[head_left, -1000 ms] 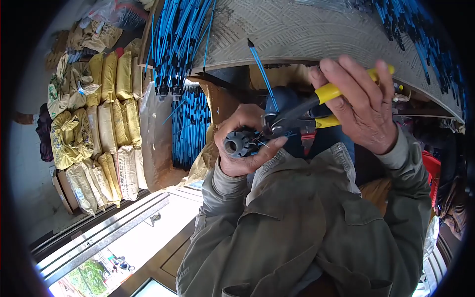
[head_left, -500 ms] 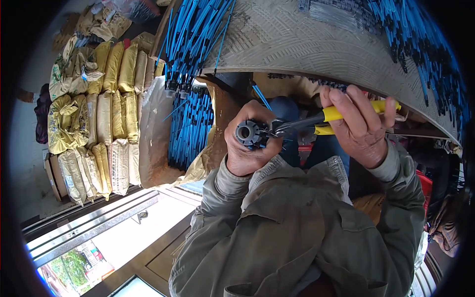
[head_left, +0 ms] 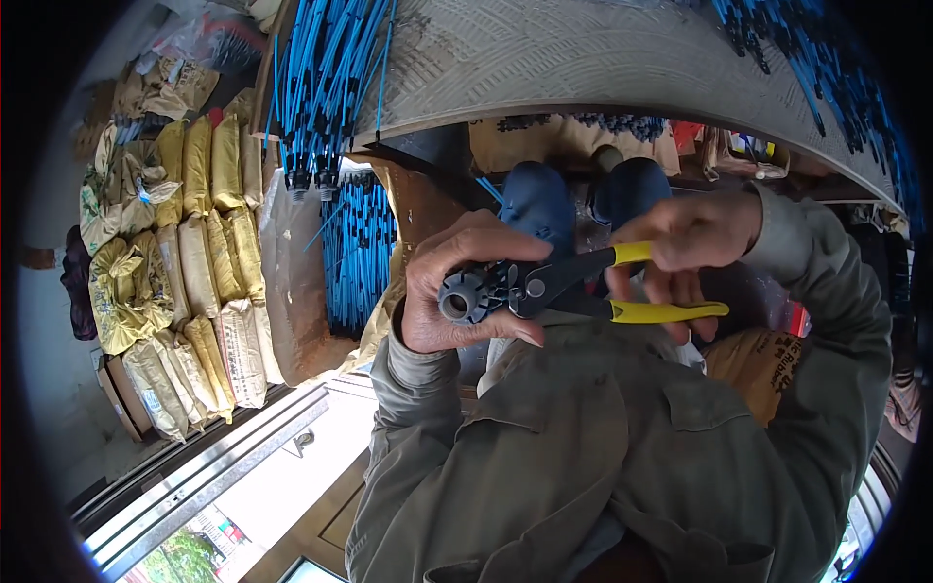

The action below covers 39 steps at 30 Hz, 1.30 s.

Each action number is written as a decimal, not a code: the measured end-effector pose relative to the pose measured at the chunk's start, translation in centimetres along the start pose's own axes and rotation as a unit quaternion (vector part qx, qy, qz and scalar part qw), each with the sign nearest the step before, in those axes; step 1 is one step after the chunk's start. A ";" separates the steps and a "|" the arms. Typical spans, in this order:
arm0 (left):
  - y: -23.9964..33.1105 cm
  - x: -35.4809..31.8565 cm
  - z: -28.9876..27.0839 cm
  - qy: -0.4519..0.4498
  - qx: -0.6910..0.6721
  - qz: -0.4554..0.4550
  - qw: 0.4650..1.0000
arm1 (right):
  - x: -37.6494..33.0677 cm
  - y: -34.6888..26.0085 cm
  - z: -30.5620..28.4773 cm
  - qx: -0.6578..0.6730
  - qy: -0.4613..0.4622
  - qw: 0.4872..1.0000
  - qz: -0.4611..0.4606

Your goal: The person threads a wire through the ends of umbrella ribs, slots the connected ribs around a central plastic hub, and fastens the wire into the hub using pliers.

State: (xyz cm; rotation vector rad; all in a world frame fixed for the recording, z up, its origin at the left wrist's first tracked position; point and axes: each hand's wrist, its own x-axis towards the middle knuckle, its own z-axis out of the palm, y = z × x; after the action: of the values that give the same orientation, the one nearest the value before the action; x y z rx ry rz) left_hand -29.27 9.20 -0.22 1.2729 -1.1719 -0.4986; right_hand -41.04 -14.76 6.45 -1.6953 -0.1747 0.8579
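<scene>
1. Between the fingers of the left hand [head_left: 428,282]: a black ring-ended piece [head_left: 459,303], its hollow end facing the viewer. These fingers are curled closely around it, index finger above, thumb below.
2. Just right of the left fingertips: pliers [head_left: 669,313] with yellow handles, their dark head against the side of the piece.
3. Right hand [head_left: 705,233]: some fingers bent around the upper handle, others reaching down to the lower one. The handles stand apart; how firmly the lower is gripped cannot be told.
4. Beyond the left fingers: a thin blue rod end [head_left: 488,189] and two knees in blue trousers [head_left: 530,199].
5. Farther beyond both hands' fingers: a patterned grey table [head_left: 544,58], bearing blue rods with black fittings at its left [head_left: 330,78] and right [head_left: 826,87].
6. Left of the left fingers: a lined box [head_left: 296,282] filled with similar rods [head_left: 360,257]; well apart, stacked sacks [head_left: 199,262].
7. Nearer the body than the right fingers: a brown sack [head_left: 753,364].
</scene>
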 end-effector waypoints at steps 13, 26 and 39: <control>-0.8 0.0 1.0 0.065 -0.050 -0.036 0.996 | -0.9 1.6 -0.6 0.065 -0.115 0.990 0.047; -1.6 0.1 1.1 0.075 -0.119 -0.047 0.989 | -2.9 1.2 3.5 -0.394 0.222 0.878 -0.157; -1.2 0.5 1.4 0.120 -0.024 -0.010 0.992 | -0.9 0.4 2.4 -0.608 0.368 0.687 -0.154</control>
State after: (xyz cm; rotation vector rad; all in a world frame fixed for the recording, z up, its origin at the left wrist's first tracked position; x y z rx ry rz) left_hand -29.93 7.73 -1.33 1.2663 -0.9413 -0.3749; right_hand -43.25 -13.49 6.37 -2.9802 -0.5298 -0.4561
